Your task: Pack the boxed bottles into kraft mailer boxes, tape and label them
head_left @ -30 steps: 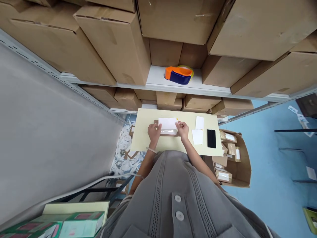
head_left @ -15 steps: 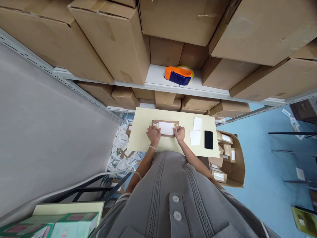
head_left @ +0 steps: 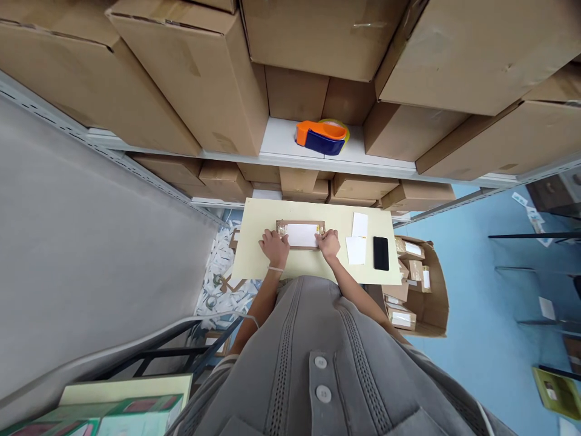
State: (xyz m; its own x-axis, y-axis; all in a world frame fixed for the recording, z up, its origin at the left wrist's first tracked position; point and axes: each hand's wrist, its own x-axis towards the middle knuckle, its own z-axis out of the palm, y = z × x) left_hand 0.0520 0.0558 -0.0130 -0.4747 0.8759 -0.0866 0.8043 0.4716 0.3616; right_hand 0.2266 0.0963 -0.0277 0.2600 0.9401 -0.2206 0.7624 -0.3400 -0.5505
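Note:
A small cardboard box point(head_left: 301, 247) lies flat on the pale yellow tabletop point(head_left: 254, 218), with a white label point(head_left: 302, 234) across its top and shiny tape at both ends. My left hand point(head_left: 275, 248) is at its left end, thumb on the label's edge and fingers bent down by the box's side. At the opposite end, my right hand point(head_left: 328, 245) has its thumb on the label and its curled fingers against the box. To the right are two white paper pieces point(head_left: 360, 224) and a black phone point(head_left: 380, 253).
Shelves with large cartons point(head_left: 318, 36) rise over the table's far side. A blue and orange tape dispenser point(head_left: 322, 138) sits on one shelf. Right of the table stands an open carton point(head_left: 431, 303) of labelled parcels. Paper scraps point(head_left: 222, 260) cover the floor at left.
My left hand has shifted a little left and outward along the box's end. My right hand stays at the right end. The whole view has tilted slightly.

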